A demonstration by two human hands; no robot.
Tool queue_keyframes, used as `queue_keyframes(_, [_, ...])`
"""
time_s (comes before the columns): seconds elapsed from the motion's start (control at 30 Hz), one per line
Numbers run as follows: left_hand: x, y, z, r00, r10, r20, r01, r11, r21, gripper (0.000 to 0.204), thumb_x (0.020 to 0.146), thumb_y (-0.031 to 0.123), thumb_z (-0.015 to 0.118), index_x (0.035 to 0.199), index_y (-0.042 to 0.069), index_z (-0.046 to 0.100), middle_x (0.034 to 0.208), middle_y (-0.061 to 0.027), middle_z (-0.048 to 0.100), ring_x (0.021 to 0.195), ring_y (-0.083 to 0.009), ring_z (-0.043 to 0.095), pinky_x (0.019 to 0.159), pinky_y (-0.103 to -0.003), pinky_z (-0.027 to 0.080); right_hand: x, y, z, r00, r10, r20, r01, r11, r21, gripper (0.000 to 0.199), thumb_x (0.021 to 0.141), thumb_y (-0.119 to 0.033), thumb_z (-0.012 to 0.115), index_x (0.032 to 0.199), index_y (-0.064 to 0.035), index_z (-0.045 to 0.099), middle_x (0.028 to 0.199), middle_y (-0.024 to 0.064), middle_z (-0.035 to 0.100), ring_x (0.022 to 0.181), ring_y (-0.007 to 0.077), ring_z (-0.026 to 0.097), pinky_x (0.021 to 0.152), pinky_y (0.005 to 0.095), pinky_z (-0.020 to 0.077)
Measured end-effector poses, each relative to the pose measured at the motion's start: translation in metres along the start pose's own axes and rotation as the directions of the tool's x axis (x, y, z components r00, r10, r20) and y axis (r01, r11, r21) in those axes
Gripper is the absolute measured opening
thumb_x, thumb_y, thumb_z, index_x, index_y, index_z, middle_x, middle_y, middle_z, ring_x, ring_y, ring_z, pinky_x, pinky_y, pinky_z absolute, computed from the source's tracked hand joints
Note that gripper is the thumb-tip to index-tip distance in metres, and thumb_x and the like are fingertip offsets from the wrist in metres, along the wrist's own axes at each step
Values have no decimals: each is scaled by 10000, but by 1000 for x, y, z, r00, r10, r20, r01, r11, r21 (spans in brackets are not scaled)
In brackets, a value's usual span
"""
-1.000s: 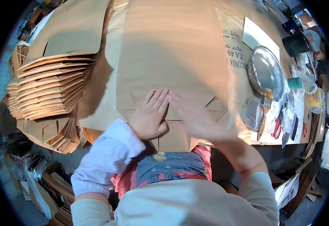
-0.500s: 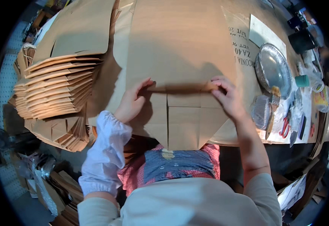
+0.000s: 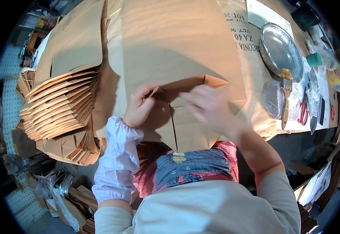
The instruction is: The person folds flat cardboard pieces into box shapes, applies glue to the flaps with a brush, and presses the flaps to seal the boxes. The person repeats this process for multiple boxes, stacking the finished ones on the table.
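A large brown paper bag lies flat before me, its folded end toward my body. Across that end a flap stands partly raised, with a creased corner on its right. My left hand is closed, pinching the flap's left end between thumb and fingers. Blurred by motion, my right hand is over the middle of the folded end, fingers stretched toward the left and seemingly holding nothing. It hides part of the creases beneath.
Folded paper bags are stacked at the left. On the right are a foil pan, a brush, red-handled scissors, a knife and a teal cap. The table's front edge is near my lap.
My right hand has left the flap's right end and moved left and inward. That end now stands raised with an opened corner. My left hand still pinches the left end, and the view has shifted slightly.
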State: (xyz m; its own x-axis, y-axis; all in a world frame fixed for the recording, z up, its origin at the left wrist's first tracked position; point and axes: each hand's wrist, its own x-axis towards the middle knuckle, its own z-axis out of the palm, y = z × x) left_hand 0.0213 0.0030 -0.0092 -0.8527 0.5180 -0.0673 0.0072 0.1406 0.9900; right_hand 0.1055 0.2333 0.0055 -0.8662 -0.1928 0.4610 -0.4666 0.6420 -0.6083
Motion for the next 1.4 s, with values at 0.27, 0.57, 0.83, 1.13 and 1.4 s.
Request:
queue_keyframes(0.27, [64, 7, 9, 974, -57, -220, 170, 827, 535, 264, 750, 30, 509, 979, -39, 620, 848, -120, 662, 810, -200, 615, 723, -329, 487, 25, -25, 68, 989, 142, -44, -141, 990, 32, 175, 748, -124, 693, 676, -53, 550, 631, 100, 580, 607, 275, 602, 562, 389, 482])
queue_keyframes(0.57, [99, 19, -2, 953, -255, 164, 149, 864, 480, 253, 707, 143, 785, 790, -1, 594, 675, -22, 569, 664, -116, 546, 586, -275, 461, 86, 16, -19, 950, -254, 184, 305, 886, -351, 73, 725, -144, 653, 726, -87, 606, 757, 49, 602, 786, 260, 606, 656, 375, 512])
queue_keyframes(0.83, [100, 13, 15, 998, -60, -21, 58, 738, 673, 195, 709, 187, 776, 744, 34, 659, 687, -99, 627, 657, -221, 591, 596, -356, 452, 11, 7, -11, 591, -271, 760, 667, 694, -271, 210, 753, -239, 650, 821, -45, 606, 750, 91, 552, 713, 269, 586, 585, 384, 487])
queue_keyframes(1.13, [12, 51, 95, 773, -345, 532, -483, 223, 847, 187, 707, 145, 637, 880, 90, 681, 954, -114, 654, 914, -278, 627, 750, -386, 487, 41, -11, -25, 363, 468, 806, 271, 774, -572, 446, 788, -250, 665, 1163, -42, 543, 810, 91, 673, 804, 271, 677, 659, 385, 513])
queue_keyframes(1.4, [-14, 50, 43, 906, -28, 422, -379, 389, 840, 248, 685, 60, 629, 927, 61, 678, 993, -139, 645, 963, -302, 619, 813, -379, 489, 10, 13, -25, 562, 564, 604, 65, 699, -713, 523, 710, -120, 692, 1195, -46, 514, 964, 138, 678, 877, 307, 673, 730, 401, 538])
